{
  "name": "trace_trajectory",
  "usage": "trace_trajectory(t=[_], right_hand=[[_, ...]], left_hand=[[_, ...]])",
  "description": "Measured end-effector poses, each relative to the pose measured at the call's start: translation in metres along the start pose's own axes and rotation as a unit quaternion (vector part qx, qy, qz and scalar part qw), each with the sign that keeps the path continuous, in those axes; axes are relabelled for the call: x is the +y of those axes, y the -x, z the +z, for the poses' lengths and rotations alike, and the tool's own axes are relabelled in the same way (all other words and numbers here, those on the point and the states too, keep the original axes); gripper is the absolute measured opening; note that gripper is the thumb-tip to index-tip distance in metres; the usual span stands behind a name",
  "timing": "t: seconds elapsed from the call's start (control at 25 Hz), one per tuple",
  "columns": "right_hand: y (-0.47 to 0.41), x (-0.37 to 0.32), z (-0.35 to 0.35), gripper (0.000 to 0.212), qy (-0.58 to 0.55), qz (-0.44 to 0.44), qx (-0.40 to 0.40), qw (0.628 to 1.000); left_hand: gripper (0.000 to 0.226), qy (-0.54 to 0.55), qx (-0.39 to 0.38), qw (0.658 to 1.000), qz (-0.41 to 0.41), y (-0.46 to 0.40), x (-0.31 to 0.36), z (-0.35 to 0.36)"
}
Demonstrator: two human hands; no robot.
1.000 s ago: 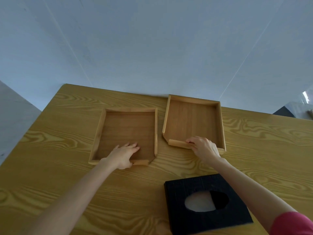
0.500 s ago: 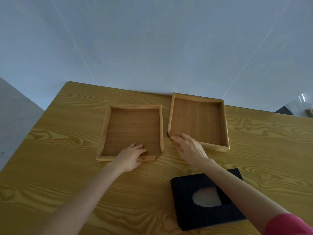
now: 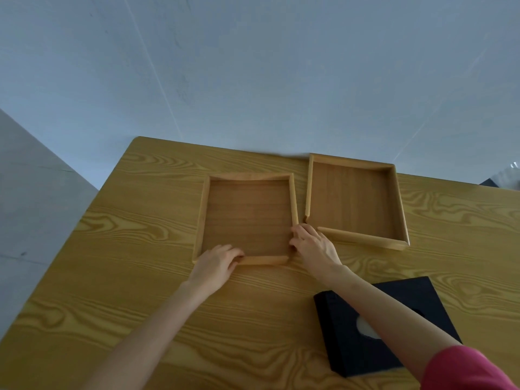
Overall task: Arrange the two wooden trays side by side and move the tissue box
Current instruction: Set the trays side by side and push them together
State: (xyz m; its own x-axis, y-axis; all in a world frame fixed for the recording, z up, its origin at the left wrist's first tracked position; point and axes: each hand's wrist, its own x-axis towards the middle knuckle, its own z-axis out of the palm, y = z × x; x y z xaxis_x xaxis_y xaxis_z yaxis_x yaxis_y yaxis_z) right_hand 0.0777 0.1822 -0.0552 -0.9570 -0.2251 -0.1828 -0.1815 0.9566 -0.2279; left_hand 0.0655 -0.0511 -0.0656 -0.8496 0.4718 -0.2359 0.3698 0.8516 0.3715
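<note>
Two shallow wooden trays lie side by side on the wooden table. The left tray sits a little nearer me than the right tray, with a narrow gap between them. My left hand grips the left tray's near rim at its left corner. My right hand holds the same tray's near right corner, fingers on its side wall. The black tissue box lies near me on the right, partly hidden under my right forearm.
The table's far edge runs just behind the right tray, and its left edge slants down towards me. A pale floor lies beyond. A dark object shows at the far right past the table.
My right hand left the right tray's near rim and went left to the left tray's near right corner. My left hand slid left along that tray's near rim. The camera view shifted.
</note>
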Motion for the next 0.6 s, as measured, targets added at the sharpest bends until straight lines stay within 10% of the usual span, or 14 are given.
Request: trace_trajectory(t=[0.6], right_hand=[[-0.028, -0.007, 0.006, 0.025, 0.034, 0.061, 0.06, 0.996]], left_hand=[[0.03, -0.022, -0.026, 0.998, 0.049, -0.047, -0.035, -0.03]])
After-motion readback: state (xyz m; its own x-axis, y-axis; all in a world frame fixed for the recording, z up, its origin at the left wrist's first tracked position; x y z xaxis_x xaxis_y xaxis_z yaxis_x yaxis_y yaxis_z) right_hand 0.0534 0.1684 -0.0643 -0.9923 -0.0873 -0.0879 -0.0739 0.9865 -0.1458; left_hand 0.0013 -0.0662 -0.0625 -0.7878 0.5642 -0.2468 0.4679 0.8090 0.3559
